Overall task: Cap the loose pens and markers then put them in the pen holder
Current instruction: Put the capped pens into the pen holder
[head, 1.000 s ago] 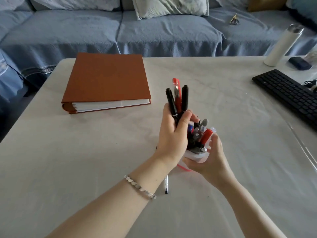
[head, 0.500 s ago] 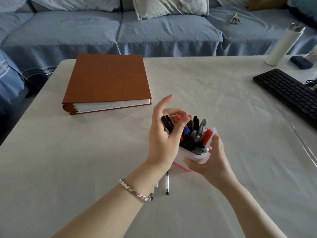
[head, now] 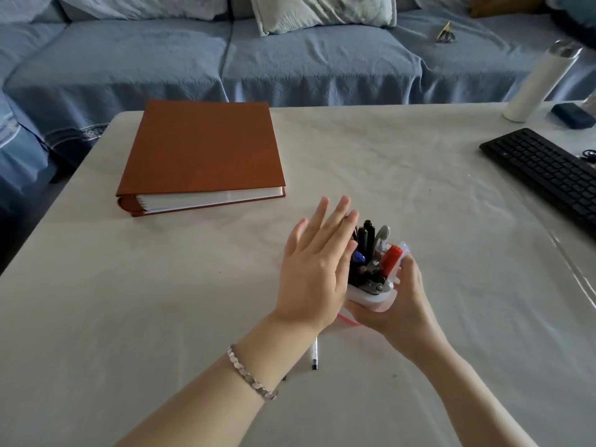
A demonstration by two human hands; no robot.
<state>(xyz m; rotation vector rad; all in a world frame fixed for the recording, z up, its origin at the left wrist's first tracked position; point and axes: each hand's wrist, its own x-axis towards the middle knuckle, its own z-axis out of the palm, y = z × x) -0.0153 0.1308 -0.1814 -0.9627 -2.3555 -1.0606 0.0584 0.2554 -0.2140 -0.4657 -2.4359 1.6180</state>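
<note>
Your next move depends on the loose pen [head: 314, 354]. It lies on the table [head: 161, 301] just under your left wrist, nearer to your body than the pen holder [head: 371, 298]. Its long axis runs almost straight from you toward the holder, with the dark tip at the end close to you.

Your left hand [head: 314, 272] is the nearer one. It is flat, with the fingers straight and spread, and it holds nothing. Its palm side is against the left side of the holder. To reach the pen, this hand probably needs to come back toward you and down.

Your right hand [head: 398, 308] is curled around the right and lower side of the holder and holds it a little tilted, just above the table.

The loose pen looks thin, with a pale barrel and some small dark print on it. I cannot tell if the dark tip is a cap or the bare point.

The holder is white and already crowded: black markers [head: 364, 237] stand up highest, and a red marker [head: 392, 258] leans at the right.
</note>
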